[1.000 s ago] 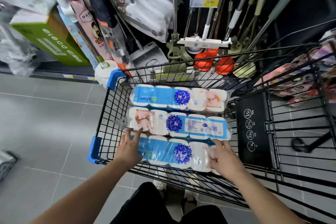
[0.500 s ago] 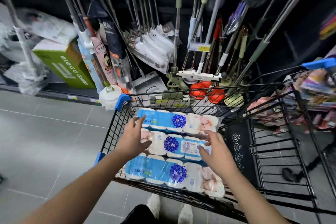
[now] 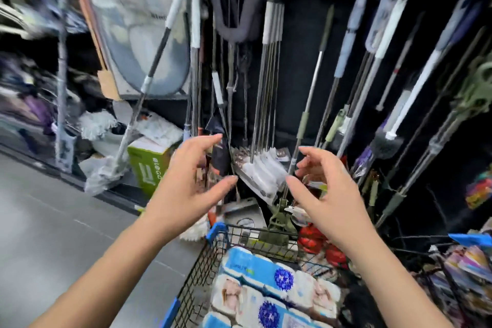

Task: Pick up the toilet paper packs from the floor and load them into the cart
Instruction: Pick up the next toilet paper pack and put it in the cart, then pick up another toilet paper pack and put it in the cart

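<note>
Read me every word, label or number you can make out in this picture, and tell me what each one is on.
No text can be quoted: the picture is motion-blurred.
White sideways lettering on the green cardboard box: too blurred to read.
Small print on the blue-and-white toilet paper packs: too small to read.
Dark word on the pale plastic-wrapped hanging package: too blurred to read.

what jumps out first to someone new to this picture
The left hand and right hand hover open and empty mid-frame. Below them, blue-and-white toilet paper packs lie in the wire cart at the bottom. Behind, mops hang on a dark wall.
</note>
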